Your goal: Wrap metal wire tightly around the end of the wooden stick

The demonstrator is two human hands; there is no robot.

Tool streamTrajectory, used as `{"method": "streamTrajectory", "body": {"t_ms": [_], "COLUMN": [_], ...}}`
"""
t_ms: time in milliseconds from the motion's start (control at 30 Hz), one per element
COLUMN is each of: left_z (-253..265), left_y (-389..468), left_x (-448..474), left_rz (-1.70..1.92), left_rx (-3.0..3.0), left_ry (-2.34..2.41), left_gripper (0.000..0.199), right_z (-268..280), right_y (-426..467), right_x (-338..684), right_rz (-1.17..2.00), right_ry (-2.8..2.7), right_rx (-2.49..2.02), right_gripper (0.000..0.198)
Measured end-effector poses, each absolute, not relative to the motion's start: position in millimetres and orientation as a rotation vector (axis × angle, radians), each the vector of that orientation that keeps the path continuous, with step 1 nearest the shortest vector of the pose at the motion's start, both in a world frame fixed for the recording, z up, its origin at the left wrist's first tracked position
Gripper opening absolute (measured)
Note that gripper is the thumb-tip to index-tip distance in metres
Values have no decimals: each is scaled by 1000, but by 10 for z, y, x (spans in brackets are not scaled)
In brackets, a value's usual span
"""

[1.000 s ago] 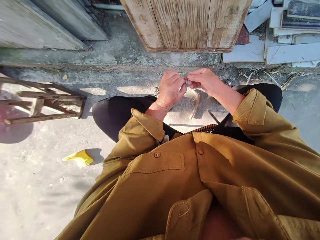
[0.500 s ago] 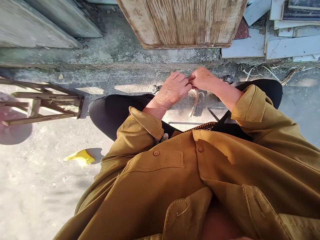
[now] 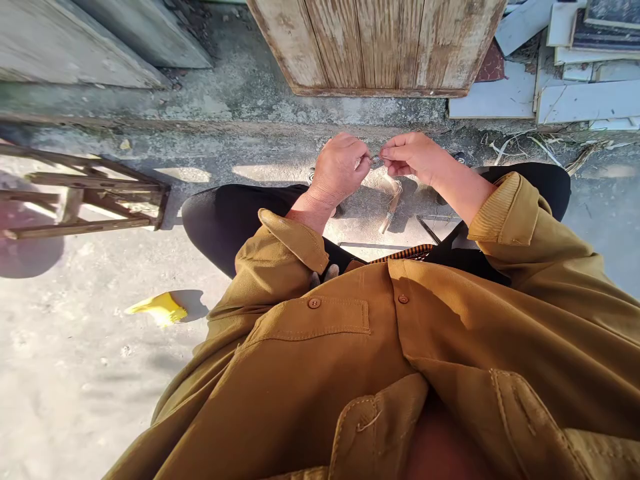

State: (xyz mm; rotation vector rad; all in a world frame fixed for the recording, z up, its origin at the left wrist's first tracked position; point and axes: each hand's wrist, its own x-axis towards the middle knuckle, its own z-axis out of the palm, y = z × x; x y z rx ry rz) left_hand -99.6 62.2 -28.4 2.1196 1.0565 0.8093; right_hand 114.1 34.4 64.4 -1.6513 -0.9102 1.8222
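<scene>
My left hand (image 3: 343, 163) is closed, thumb and forefinger pinched together over the ground between my knees. Facing it, a small gap away, my right hand (image 3: 414, 158) pinches with its fingertips. A thin wire (image 3: 376, 159) seems to run from one pinch to the other; most of it is hidden or too fine to make out. Just below the right fingers is a tan, stick-like piece (image 3: 393, 208) with fine strands around it. Whether it hangs or lies on the ground I cannot tell.
A worn wooden board (image 3: 385, 50) stands ahead, with white tile pieces (image 3: 590, 101) piled to its right. At left are a wooden stool frame (image 3: 95, 193) and a yellow object (image 3: 159, 309) on the concrete. A thin dark rod (image 3: 429, 230) lies near my lap.
My hands, touching before, have drawn slightly apart, and a gap shows between their fingertips. The loop of fine wire beside the tan piece is less visible. The view has shifted a little.
</scene>
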Motion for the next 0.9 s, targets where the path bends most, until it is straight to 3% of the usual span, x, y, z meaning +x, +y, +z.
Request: {"method": "streamTrajectory", "body": {"t_ms": [167, 300, 533, 633, 900], "left_z": [-393, -287, -101, -51, -1], "left_y": [553, 442, 390, 359, 355], "left_x": [-923, -902, -880, -859, -799], "left_rz": [1039, 884, 435, 318, 384], "left_rx": [2366, 2581, 2498, 2488, 2068], "left_ry": [1043, 1045, 1049, 1060, 1197], "left_gripper": [15, 18, 27, 20, 22], "right_z": [566, 514, 510, 454, 296], "right_y": [268, 262, 337, 360, 349], "right_x": [1128, 1114, 1180, 1209, 1232], "right_rz": [1900, 1847, 1451, 1283, 1145], "right_ry": [-723, -782, -1721, -2019, -2410], "right_rx": [-1439, -1467, -1673, -1653, -1490], "right_gripper": [24, 20, 22, 23, 17]}}
